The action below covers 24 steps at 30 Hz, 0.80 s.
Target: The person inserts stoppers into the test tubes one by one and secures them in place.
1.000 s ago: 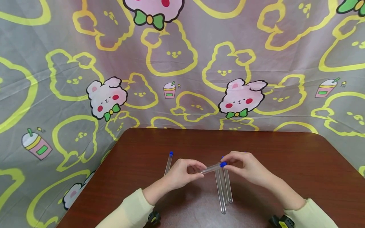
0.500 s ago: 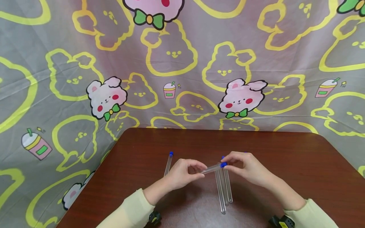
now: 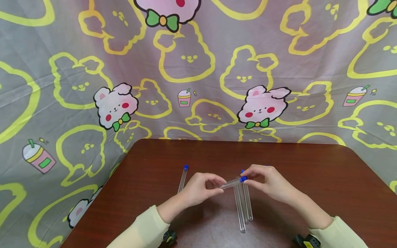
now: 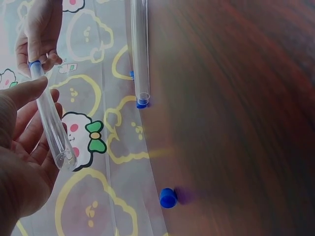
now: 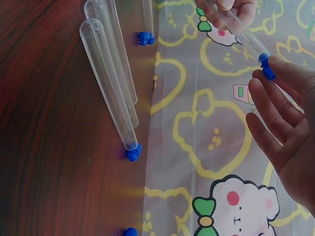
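A clear test tube point(image 3: 231, 183) is held slightly tilted above the table. My left hand point(image 3: 198, 189) grips its body between thumb and fingers, and the rounded end comes out past the palm in the left wrist view. At the other end sits a blue cap point(image 5: 266, 66), pinched by the thumb and forefinger of my right hand point(image 3: 273, 181). How tightly the cap is seated I cannot tell. Just beneath, several clear test tubes point(image 3: 241, 210) lie side by side on the table, rounded ends toward me. A blue cap point(image 5: 133, 152) shows at their far end.
Beyond my left hand lies a capped test tube point(image 3: 183, 179), partly hidden by that hand. Another blue cap point(image 4: 168, 198) shows on the brown table point(image 3: 294, 155). More blue peeks out behind my right hand. A patterned curtain point(image 3: 211, 69) hangs at the back and left.
My left hand has shifted very slightly right along the tube. The right hand keeps its pinch on the cap, and the tubes on the table have not moved.
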{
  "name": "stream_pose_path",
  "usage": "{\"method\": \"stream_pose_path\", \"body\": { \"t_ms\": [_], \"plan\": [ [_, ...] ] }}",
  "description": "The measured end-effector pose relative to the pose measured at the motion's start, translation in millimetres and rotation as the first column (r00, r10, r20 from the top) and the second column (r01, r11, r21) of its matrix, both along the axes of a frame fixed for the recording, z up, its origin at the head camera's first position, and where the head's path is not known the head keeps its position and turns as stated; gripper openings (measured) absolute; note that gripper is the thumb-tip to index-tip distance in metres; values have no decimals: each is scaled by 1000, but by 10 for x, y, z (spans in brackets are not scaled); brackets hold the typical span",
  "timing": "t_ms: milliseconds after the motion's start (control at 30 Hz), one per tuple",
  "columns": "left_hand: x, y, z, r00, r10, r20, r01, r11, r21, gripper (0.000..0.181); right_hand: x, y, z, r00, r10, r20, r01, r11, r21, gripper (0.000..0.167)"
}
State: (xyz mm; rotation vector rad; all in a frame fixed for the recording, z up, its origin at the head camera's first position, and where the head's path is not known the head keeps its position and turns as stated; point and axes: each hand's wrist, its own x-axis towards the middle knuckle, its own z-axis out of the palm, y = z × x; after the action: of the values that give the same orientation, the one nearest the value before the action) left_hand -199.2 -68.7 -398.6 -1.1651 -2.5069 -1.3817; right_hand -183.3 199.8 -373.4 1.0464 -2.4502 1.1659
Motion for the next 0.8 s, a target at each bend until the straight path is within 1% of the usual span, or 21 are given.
{"method": "stream_pose_path", "body": {
  "t_ms": [300, 600, 800],
  "plan": [
    [6, 30, 8, 1000, 5, 9, -5, 1000, 5, 19, 5, -4, 10, 1000, -5, -3, 5, 1000, -9, 22],
    [30, 67, 10, 1000, 13, 8, -13, 1000, 18, 20, -1, 24, -8, 999, -28, 29, 28, 999, -23, 25],
    [25, 82, 5, 1000, 25, 6, -25, 1000, -3, 18, -8, 45, -28, 998, -23, 52, 25, 999, -35, 26]
  ]
}}
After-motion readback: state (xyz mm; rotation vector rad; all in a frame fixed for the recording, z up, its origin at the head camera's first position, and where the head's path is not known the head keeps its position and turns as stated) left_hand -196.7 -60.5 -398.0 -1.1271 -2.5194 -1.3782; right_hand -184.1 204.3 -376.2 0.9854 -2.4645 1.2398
